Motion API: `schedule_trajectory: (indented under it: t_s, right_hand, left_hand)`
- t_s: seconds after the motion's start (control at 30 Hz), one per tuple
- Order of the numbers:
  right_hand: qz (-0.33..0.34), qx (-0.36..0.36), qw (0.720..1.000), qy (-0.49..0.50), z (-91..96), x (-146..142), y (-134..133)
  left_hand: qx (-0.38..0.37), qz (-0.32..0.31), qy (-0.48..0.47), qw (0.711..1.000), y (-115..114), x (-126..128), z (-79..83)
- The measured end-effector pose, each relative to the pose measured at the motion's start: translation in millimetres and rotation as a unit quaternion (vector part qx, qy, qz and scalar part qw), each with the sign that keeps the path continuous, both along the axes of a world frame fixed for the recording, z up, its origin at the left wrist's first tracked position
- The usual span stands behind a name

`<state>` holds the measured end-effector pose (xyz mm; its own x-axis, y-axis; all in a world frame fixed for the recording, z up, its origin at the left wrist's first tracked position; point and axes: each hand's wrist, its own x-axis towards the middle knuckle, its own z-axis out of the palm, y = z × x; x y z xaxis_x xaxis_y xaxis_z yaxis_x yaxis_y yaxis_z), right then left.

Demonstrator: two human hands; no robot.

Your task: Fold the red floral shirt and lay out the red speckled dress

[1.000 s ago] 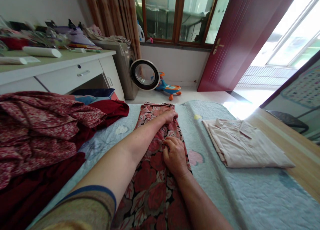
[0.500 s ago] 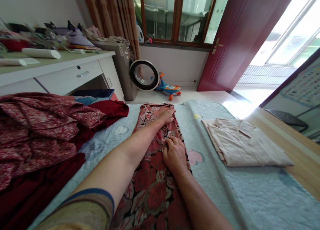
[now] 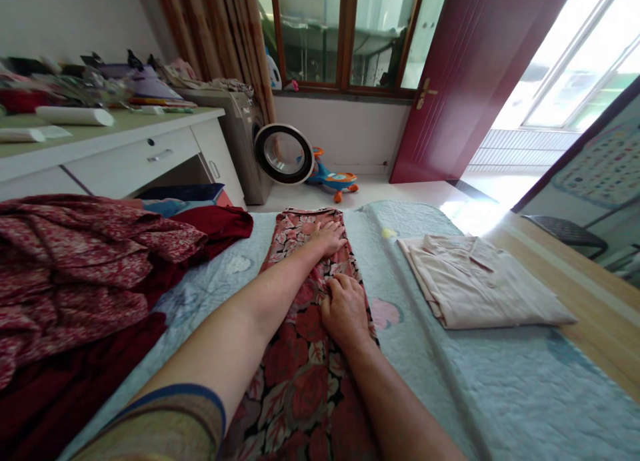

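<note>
A long garment with a red, black and beige floral print (image 3: pixel 300 354) lies lengthwise before me, laid in a narrow strip. My left hand (image 3: pixel 329 239) rests flat on its far part, fingers spread near the right edge. Closer to me, my right hand (image 3: pixel 346 309) lies on the same cloth along the right side. Its fingers are loosely bent, with the tips touching the fabric. My forearms cover part of the print, and the garment's near end runs out of view.
A light blue quilted cover (image 3: pixel 410 381) lies beneath. On the right is a folded beige shirt (image 3: pixel 485 284); on the left, a heap of red patterned clothes (image 3: pixel 75 261). Beyond stand a desk (image 3: pixel 125 147), a washing machine with its round door (image 3: pixel 284 154) open, and a blue-orange ride-on toy (image 3: pixel 330 177).
My left hand's fingers have spread flatter on the cloth. The right hand stays at nearly the same spot. My view has shifted slightly to the right.
</note>
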<state>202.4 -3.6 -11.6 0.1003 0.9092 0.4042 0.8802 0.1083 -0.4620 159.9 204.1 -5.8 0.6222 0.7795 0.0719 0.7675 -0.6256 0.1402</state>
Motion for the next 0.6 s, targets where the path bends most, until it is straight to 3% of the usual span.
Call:
schedule_trajectory:
  t_s: [0.17, 0.3, 0.43, 0.6]
  right_hand:
    - [-0.002, -0.026, 1.000, -0.003, 2.3, 0, -1]
    - [-0.006, -0.041, 0.999, -0.014, 2.8, 1, 0]
    - [-0.006, -0.043, 0.999, -0.026, 1.7, 3, 1]
    - [-0.004, -0.040, 0.998, -0.047, 0.5, 3, 3]
  left_hand:
    - [0.020, 0.004, -0.004, 1.000, -10, -8, 14.8]
    - [0.045, -0.008, -0.003, 0.999, -46, -32, 29.8]
    - [0.071, -0.007, 0.006, 0.997, -114, -73, 37.2]
    - [0.043, -0.038, 0.008, 0.998, -217, -117, 26.0]
